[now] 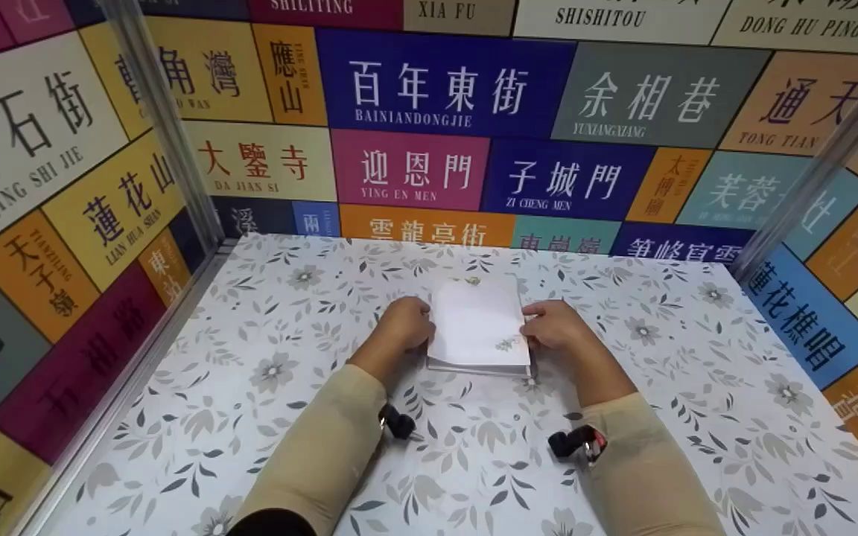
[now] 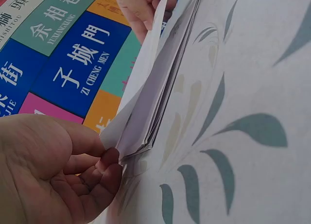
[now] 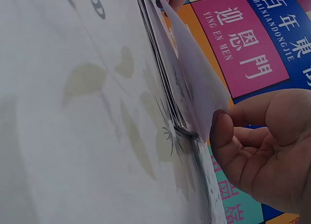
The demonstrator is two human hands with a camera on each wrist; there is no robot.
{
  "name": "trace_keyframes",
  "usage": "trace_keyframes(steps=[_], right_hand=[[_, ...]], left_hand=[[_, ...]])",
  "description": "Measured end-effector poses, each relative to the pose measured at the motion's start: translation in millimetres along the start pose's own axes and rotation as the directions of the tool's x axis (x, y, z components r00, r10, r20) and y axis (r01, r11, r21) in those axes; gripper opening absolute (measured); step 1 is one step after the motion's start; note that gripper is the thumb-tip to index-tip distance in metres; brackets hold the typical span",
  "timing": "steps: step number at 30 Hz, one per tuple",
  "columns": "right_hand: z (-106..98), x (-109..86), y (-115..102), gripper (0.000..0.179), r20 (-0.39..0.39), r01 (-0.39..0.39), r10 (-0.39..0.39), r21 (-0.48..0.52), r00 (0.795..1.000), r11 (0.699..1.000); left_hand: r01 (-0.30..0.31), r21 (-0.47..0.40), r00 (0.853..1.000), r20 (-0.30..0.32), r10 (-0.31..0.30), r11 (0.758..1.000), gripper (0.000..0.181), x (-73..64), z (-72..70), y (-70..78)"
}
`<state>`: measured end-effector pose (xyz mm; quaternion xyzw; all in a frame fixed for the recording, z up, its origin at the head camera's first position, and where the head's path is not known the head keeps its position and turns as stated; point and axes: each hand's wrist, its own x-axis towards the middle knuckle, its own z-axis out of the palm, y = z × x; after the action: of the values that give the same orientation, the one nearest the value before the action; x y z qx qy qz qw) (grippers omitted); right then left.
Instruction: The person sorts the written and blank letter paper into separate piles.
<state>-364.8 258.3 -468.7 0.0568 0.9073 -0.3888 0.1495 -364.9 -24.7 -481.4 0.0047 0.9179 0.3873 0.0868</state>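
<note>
A white sheet of paper (image 1: 477,320) with small floral prints near its top and lower right corner lies over a thin stack of paper (image 1: 474,368) on the table. My left hand (image 1: 405,324) pinches the sheet's left edge between thumb and fingers. On the opposite side, my right hand (image 1: 554,324) pinches its right edge. In the left wrist view the sheet (image 2: 141,83) is lifted and bowed away from the layered stack (image 2: 163,95). The right wrist view has the same raised sheet (image 3: 197,73) above the edges of the stack (image 3: 163,71).
A white cloth with grey leaves and flowers covers the table (image 1: 272,439). Behind it stands a wall of coloured street-name panels (image 1: 444,82). Metal posts (image 1: 168,119) rise at the back corners. A small black wrist device (image 1: 397,422) sits on the left sleeve, another (image 1: 574,442) on the right.
</note>
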Motion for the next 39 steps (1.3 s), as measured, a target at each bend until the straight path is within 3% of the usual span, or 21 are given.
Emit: trace_keyframes(steps=[4,8,11,18,24,32,36,39], right_hand=[[-2.3,-2.8,0.8,0.059,-0.031,0.033,-0.032,0.04,0.999,0.999],[-9.6,-7.4,4.9,0.058,-0.076,0.052,-0.046,0.073,0.996,0.996],[-17.5,-10.7,9.6,0.058,-0.103,0.032,-0.019,0.117,0.994,0.993],[-40.6,-19.2,24.5,0.06,-0.129,0.007,0.02,0.201,0.991,0.98],[-58.4,-23.9,40.9,0.063,-0.129,0.024,-0.001,0.182,0.992,0.983],[-84.0,-31.4,69.4,0.068,-0.098,-0.002,0.028,0.254,0.995,0.967],[-97.9,-37.1,87.5,0.068,-0.085,0.007,0.012,0.227,0.996,0.974],[-107.8,-41.9,99.8,0.068,-0.08,-0.004,0.021,0.205,0.997,0.979]], left_hand=[[0.024,-0.046,1.0,0.002,-0.024,0.999,0.047,-2.6,-0.2,4.5],[-0.015,-0.1,1.0,-0.025,0.012,0.995,0.049,-4.7,4.3,10.9],[-0.061,-0.111,0.997,-0.057,0.055,0.992,0.049,-5.3,12.5,17.9],[-0.092,-0.114,0.994,-0.074,0.084,0.989,0.046,-4.9,33.0,36.8],[-0.185,-0.082,0.978,-0.109,0.176,0.979,0.038,-4.9,51.0,50.0],[-0.169,-0.167,0.985,-0.062,0.161,0.971,0.048,-7.0,78.2,75.2],[-0.172,-0.176,0.985,-0.029,0.17,0.969,0.05,-8.3,91.1,88.5],[-0.178,-0.182,0.984,-0.01,0.179,0.967,0.035,-9.0,101.1,97.5]])
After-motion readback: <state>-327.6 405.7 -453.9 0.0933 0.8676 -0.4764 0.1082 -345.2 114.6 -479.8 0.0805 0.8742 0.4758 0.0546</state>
